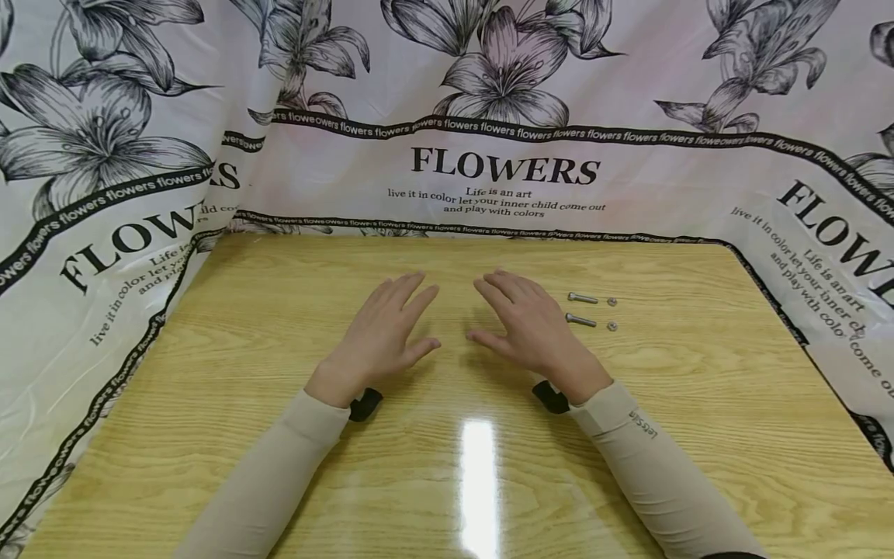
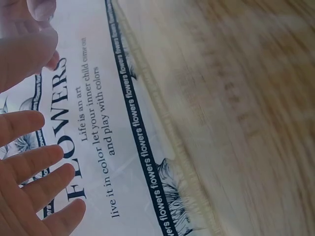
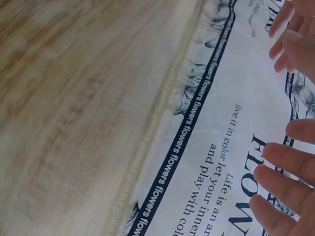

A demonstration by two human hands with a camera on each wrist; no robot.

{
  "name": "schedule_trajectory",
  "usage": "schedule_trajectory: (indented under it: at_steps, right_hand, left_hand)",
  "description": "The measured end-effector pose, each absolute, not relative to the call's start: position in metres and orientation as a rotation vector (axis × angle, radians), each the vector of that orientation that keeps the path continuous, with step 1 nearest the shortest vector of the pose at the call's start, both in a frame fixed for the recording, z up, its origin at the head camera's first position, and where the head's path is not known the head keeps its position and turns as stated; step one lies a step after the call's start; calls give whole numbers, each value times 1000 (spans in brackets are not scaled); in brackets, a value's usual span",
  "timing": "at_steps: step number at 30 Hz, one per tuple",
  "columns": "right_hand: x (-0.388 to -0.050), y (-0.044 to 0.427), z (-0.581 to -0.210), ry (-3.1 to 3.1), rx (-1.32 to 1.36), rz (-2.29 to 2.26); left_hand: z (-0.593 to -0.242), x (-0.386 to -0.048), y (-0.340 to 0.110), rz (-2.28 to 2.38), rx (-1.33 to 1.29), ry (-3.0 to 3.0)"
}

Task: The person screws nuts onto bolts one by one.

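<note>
My left hand (image 1: 380, 330) hovers over the middle of the table with its fingers straight and spread, holding nothing. Facing it, my right hand (image 1: 524, 322) is likewise spread and bare, a gap between the two thumbs. Just right of the right hand lie two metal bolts: an upper bolt (image 1: 583, 298) and a lower bolt (image 1: 581, 320), whose head end is close beside the hand. A small nut (image 1: 611, 301) lies past the upper bolt, and another nut (image 1: 612, 327) past the lower one. Both wrist views show spread fingers and no bolts.
The wood-grain table (image 1: 209, 435) spreads under both arms, with a bright light reflection near its front. A white flower-printed curtain (image 1: 335, 171) with black lettering encloses the back and both sides. Dark wrist devices sit under each cuff.
</note>
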State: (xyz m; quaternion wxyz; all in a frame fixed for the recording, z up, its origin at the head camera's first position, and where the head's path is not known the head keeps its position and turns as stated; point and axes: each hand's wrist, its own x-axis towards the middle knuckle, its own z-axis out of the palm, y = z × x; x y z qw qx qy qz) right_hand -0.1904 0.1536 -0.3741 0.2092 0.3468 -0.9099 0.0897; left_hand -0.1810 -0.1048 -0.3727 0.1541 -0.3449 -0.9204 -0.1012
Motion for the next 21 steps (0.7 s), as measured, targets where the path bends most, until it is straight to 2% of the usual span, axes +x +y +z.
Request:
schedule_trajectory:
  at_steps: [21]
  right_hand:
    - [-190, 154, -374, -2461, 999, 260]
  left_hand:
    - [-378, -183, -101, -348, -1034, -2606]
